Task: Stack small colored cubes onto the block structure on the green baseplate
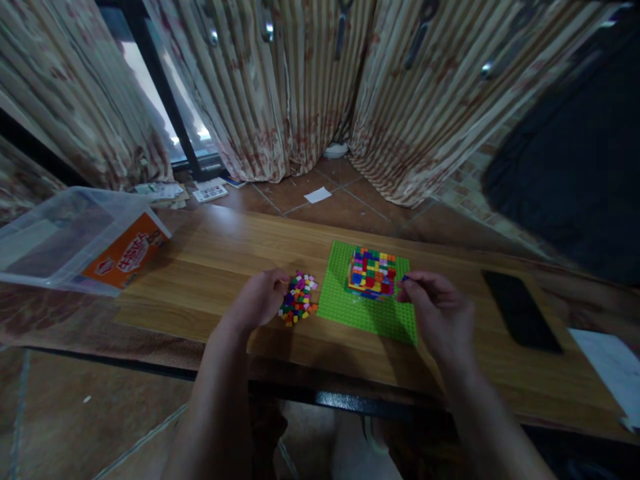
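A green baseplate lies on the wooden table, with a many-coloured block of small bricks built on its far part. Left of the plate lies a heap of loose coloured bricks. My left hand rests at the heap's left edge, fingers curled down onto the bricks. Beside the block's right side, my right hand pinches a small blue brick between thumb and fingertips.
A clear plastic box with an orange label sits at the table's left end. A black phone lies to the right, with white paper beyond it. Curtains, a window and a tiled floor with scattered papers lie behind the table.
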`<state>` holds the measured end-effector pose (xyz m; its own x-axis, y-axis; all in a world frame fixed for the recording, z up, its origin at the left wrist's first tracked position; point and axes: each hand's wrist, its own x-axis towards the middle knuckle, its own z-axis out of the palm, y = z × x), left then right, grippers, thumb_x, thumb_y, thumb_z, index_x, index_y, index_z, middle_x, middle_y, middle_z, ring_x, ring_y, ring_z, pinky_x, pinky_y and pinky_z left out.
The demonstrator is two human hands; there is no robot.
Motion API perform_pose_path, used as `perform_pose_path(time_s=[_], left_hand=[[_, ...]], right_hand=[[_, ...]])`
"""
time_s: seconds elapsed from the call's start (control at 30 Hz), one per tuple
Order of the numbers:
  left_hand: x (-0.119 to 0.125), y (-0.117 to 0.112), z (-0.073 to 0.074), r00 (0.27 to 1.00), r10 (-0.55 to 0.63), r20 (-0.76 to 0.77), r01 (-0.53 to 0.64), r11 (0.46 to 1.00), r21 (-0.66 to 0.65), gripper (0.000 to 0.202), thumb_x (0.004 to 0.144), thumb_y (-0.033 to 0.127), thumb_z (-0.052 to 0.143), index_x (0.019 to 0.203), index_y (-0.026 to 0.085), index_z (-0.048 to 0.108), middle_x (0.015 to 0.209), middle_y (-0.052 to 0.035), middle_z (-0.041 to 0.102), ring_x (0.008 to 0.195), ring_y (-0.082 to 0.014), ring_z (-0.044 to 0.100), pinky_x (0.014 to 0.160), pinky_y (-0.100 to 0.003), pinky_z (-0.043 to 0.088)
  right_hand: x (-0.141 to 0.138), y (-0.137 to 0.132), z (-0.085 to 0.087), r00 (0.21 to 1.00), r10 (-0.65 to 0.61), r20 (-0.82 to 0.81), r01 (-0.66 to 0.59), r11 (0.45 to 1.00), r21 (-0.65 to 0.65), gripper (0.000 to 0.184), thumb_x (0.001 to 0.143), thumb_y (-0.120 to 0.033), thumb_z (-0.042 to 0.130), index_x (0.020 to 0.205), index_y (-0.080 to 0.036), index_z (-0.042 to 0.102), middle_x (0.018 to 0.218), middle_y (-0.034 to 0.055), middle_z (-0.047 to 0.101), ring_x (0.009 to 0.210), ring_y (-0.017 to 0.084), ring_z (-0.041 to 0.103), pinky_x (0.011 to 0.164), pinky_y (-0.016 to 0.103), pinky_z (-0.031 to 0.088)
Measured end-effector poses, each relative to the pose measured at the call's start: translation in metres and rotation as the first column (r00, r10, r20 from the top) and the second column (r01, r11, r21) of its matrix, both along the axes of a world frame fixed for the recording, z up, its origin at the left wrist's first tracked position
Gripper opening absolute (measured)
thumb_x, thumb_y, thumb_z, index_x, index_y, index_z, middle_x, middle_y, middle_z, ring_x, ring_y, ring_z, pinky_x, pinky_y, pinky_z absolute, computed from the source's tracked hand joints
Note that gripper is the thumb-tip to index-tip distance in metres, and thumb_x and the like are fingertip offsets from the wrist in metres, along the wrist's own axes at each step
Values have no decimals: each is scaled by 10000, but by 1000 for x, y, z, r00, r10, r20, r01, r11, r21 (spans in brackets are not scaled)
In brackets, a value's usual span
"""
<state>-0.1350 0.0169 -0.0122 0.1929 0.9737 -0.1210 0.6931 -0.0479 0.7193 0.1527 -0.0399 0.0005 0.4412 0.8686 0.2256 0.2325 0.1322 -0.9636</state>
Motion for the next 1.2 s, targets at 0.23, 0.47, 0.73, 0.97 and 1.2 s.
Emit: perform_pose_path(time_s=[0.23, 0.47, 0.73, 0.97, 1.2], left_hand=[[-4, 2, -6, 999, -35, 7, 35, 999, -5, 191, 813, 179, 453, 719, 183, 619, 655, -28, 614, 627, -158, 554, 583, -240, 385], [-3, 0, 4, 1000, -30, -4, 30, 999, -38, 172, 829, 219, 465, 719, 187, 593, 686, -41, 630, 686, -178, 588, 624, -254, 408], [-2, 0, 7, 999, -52, -13, 51, 998, -32, 208, 856, 233, 450, 723, 184, 602, 658, -31, 612, 642, -166, 554, 600, -252, 381], [-1, -1, 9, 999, -42, -26, 41, 998, -43, 206, 852, 251, 457, 725, 187, 606, 637, -26, 603, 624, -164, 543, 582, -251, 361], [-4, 0, 4, 999, -41, -31, 40, 998, -38, 234, 857, 291, 453, 733, 183, 618, 659, -35, 623, 646, -175, 565, 595, -261, 378]], right_hand=[[8, 6, 10, 834, 78, -547, -123, 991, -45, 161, 617, -232, 824, 756, -211, 746, 705, -10, 713, 612, 91, 641, 577, 186, 546], [8, 7, 5, 891, 57, -451, -83, 996, -38, 221, 623, -277, 873, 785, -216, 736, 704, -18, 721, 573, 98, 632, 576, 221, 552], [-1, -1, -11, 945, 62, 321, -84, 995, 53, 107, 838, -324, 732, 887, -253, 794, 913, 29, 731, 788, 163, 661, 686, 307, 515], [-13, 5, -18, 943, 25, 332, -33, 999, 18, 114, 811, -355, 745, 862, -277, 811, 940, 38, 693, 872, 195, 642, 756, 349, 510], [-16, 9, -23, 964, -46, 262, 37, 999, 40, 132, 777, -374, 752, 789, -252, 801, 889, 44, 687, 857, 210, 636, 772, 374, 502]])
